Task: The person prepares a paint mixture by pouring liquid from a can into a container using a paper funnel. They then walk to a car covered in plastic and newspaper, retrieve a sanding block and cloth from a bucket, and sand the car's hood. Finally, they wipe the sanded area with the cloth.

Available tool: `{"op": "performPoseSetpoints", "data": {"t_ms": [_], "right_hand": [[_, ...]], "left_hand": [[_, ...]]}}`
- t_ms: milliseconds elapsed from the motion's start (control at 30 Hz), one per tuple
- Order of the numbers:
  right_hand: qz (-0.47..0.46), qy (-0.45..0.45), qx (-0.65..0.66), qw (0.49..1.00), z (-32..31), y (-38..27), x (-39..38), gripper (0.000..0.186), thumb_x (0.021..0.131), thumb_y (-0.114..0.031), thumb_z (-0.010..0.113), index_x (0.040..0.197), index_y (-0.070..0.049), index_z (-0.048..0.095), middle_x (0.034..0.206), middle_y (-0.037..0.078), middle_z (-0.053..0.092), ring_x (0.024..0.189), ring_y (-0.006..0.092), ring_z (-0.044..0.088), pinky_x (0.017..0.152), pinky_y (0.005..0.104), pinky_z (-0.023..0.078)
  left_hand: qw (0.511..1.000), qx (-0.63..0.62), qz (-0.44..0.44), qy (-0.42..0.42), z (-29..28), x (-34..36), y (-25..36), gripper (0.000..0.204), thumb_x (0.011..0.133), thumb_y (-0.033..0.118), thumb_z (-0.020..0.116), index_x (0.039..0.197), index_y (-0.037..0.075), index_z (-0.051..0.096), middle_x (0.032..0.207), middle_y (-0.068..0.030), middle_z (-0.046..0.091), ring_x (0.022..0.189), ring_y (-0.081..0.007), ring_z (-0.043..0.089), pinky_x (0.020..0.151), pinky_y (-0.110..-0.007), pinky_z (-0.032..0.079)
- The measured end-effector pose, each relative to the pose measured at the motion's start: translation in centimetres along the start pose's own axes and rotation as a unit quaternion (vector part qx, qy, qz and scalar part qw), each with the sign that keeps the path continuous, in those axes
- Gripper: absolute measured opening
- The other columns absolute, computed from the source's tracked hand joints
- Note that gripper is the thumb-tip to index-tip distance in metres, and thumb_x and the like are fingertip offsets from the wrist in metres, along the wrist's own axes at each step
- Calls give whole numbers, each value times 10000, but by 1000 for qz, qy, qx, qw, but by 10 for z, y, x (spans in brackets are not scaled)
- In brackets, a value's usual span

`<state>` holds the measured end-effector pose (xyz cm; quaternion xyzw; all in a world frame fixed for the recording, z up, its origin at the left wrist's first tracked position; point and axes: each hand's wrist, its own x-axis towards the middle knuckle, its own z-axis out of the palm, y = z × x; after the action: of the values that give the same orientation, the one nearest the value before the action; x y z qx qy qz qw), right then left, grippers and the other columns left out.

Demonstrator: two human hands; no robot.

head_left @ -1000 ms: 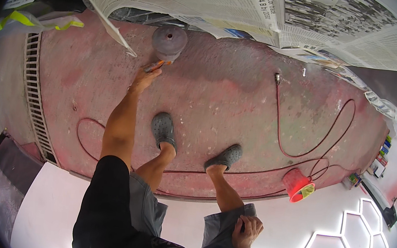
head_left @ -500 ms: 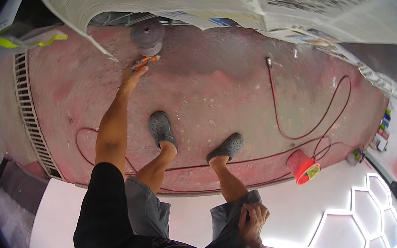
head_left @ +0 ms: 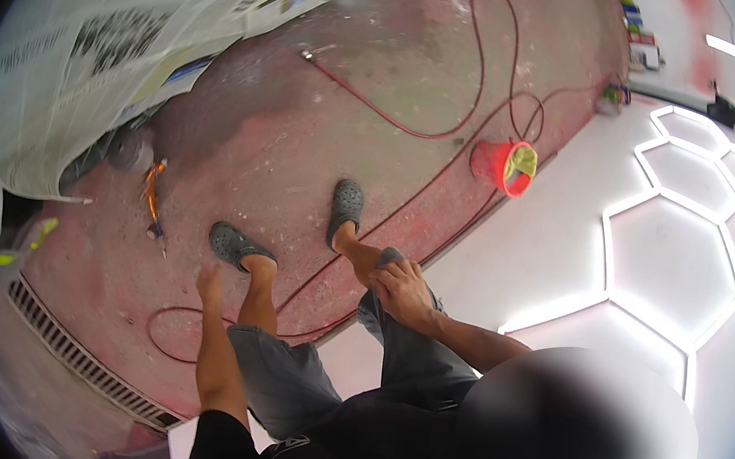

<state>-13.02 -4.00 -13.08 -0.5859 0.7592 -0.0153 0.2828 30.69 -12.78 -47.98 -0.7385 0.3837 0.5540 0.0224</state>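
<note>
An orange spray gun [head_left: 152, 189] with a grey round cup [head_left: 131, 149] is at the left, beside the edge of hanging newspaper sheets [head_left: 124, 44]. It appears to rest on the stained red-grey floor. My left hand [head_left: 210, 288] is short of the gun's near end and apart from it; motion smears its fingers. On my right knee lies my right hand [head_left: 403, 293], its fingers spread over the hem of my grey shorts [head_left: 412, 354]. Nothing shows in that hand.
A red hose [head_left: 482, 69] winds across the floor, its metal fitting free at one end. Beyond my right foot stands a red bucket [head_left: 495, 163] with a yellowish cloth. A floor grate [head_left: 86, 356] runs along the left. Glowing hexagon lights [head_left: 671, 258] are at the right.
My left hand has let go of the spray gun and drawn back toward me. The view has turned right, so the newspaper now sits at the left. My right hand stays at my knee.
</note>
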Motion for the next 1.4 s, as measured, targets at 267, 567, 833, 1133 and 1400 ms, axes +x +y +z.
{"op": "performPoseSetpoints", "data": {"t_ms": [267, 567, 833, 1133, 1400], "right_hand": [[57, -74, 19, 995, 8, 54, -51, 223, 957, -263, 651, 1081, -117, 765, 1138, 101, 711, 1184, 342, 593, 980, 514, 436], [243, -228, 110, 936, -54, 64, -67, 1039, 798, -582, 804, 1612, -123, 351, 1612, 292, 362, 1438, 494, 442, 1158, 601, 377], [295, -305, 139, 895, -67, 96, -66, 1350, 687, -682, 844, 1668, -118, 108, 1574, 356, 350, 1431, 525, 437, 1165, 574, 399], [318, -294, 131, 892, -73, 93, -64, 1271, 717, -635, 828, 1654, -85, 168, 1545, 339, 405, 1424, 495, 464, 1161, 548, 412], [317, -300, 110, 893, -55, 78, -68, 1290, 730, -700, 799, 1657, -59, 170, 1589, 381, 357, 1430, 502, 470, 1176, 544, 401]], "left_hand": [[946, 257, -39, -194, 9, -188, 109, 865, 873, 512, 761, 1476, -64, 528, 1514, -340, 507, 1435, -414, 494, 1181, -451, 396], [930, 326, -155, -75, 22, -356, 234, 1269, 743, 621, 813, 1692, 164, 106, 1728, -258, 142, 1466, -562, 372, 1108, -719, 377], [887, 433, -139, -80, 80, -436, 281, 1285, 789, 591, 788, 1692, 182, -29, 1683, -340, 158, 1411, -640, 380, 1034, -836, 289], [858, 499, -111, -51, 110, -408, 268, 1146, 856, 479, 734, 1687, 116, 34, 1613, -382, 250, 1376, -616, 428, 1016, -771, 362], [863, 489, -99, -72, 88, -403, 270, 1081, 876, 497, 706, 1696, 209, 65, 1614, -360, 268, 1401, -587, 410, 1012, -758, 367]]}}
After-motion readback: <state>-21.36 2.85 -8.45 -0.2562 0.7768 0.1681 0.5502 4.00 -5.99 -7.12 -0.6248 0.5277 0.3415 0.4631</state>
